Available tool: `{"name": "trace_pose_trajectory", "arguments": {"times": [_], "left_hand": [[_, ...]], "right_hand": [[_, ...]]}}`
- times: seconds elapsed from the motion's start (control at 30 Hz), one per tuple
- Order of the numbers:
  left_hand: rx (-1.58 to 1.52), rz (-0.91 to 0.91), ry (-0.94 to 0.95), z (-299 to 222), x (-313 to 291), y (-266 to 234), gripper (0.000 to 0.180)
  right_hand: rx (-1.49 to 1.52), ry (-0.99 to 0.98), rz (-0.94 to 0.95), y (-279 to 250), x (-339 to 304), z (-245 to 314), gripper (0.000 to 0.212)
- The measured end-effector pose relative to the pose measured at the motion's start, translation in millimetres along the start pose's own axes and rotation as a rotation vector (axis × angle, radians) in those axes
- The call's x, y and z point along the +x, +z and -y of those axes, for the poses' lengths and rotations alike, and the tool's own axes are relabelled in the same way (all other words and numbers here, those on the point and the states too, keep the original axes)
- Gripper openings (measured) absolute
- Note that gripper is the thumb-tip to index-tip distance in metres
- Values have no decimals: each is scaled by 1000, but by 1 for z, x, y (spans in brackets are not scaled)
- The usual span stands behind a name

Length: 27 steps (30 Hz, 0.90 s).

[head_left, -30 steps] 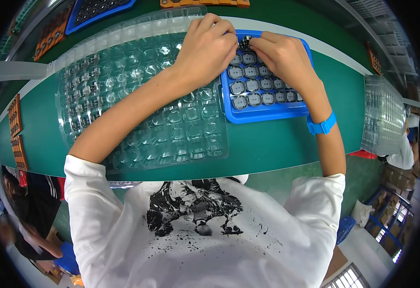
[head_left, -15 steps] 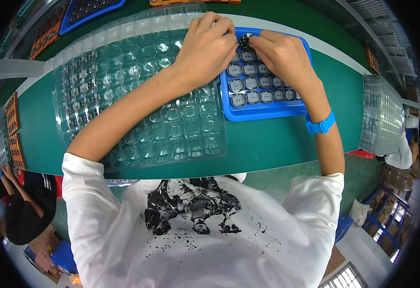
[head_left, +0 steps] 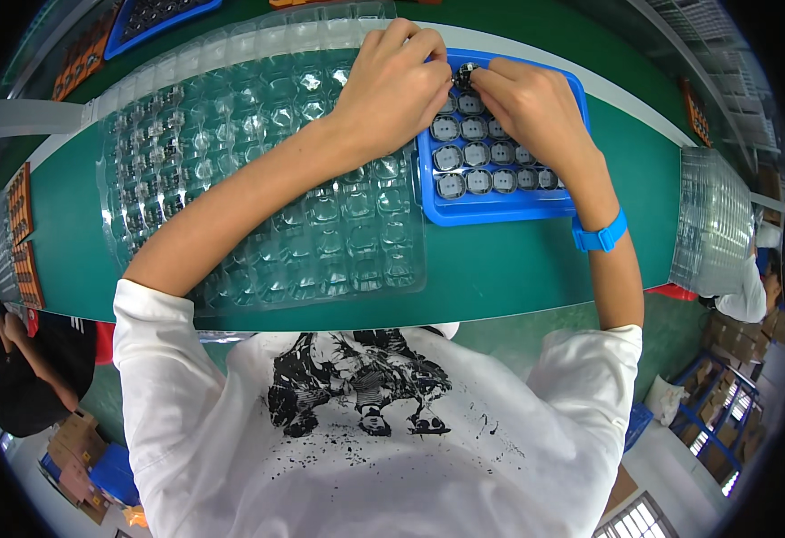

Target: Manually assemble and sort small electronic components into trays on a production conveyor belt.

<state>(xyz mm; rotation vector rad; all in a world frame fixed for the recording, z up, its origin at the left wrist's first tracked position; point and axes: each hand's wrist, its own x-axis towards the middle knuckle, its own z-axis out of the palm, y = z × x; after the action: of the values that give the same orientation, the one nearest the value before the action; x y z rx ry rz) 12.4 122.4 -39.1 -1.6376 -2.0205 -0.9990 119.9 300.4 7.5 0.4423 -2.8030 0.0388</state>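
Both my hands meet over the far end of a blue tray (head_left: 491,212), which holds rows of rounded grey-and-black parts (head_left: 476,155). My right hand (head_left: 529,103), with a blue wristband, pinches a small black part with shiny spots (head_left: 466,75) between thumb and fingertips. Beside it, my left hand (head_left: 397,85) is closed at the tray's far left corner, fingertips pressed together; whatever they grip is hidden. Under my left forearm lies a clear plastic blister tray (head_left: 307,269) with many pockets. Small dark parts (head_left: 155,152) fill its left columns.
A stack of clear blister trays (head_left: 712,220) stands at the table's right end. Orange trays (head_left: 23,238) lie along the left edge, and another blue tray (head_left: 155,22) sits at the far left. A co-worker (head_left: 38,377) is at the left.
The blue tray and my left hand sit slightly farther right in the picture. My right hand keeps its pinch on the black part, and both hands stay close together.
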Motion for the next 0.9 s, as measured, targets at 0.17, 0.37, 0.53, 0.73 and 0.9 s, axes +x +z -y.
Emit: {"name": "trace_pose_trajectory", "arguments": {"times": [0.17, 0.37, 0.53, 0.73, 0.9], "left_hand": [[-33, -40, -17, 3, -2, 2, 6], [-45, -47, -52, 2, 0, -2, 9], [-98, -109, -88, 3, 7, -7, 8], [-109, -92, -80, -5, -1, -11, 7], [-120, -28, -67, -13, -9, -14, 8]], "right_hand": [[39, 23, -19, -1, 1, 0, 10], [227, 134, -171, -7, -2, -7, 12], [204, 172, -140, -16, -12, -22, 8], [66, 124, -19, -6, -16, -20, 9], [24, 123, 17, -7, -16, -18, 8]]}}
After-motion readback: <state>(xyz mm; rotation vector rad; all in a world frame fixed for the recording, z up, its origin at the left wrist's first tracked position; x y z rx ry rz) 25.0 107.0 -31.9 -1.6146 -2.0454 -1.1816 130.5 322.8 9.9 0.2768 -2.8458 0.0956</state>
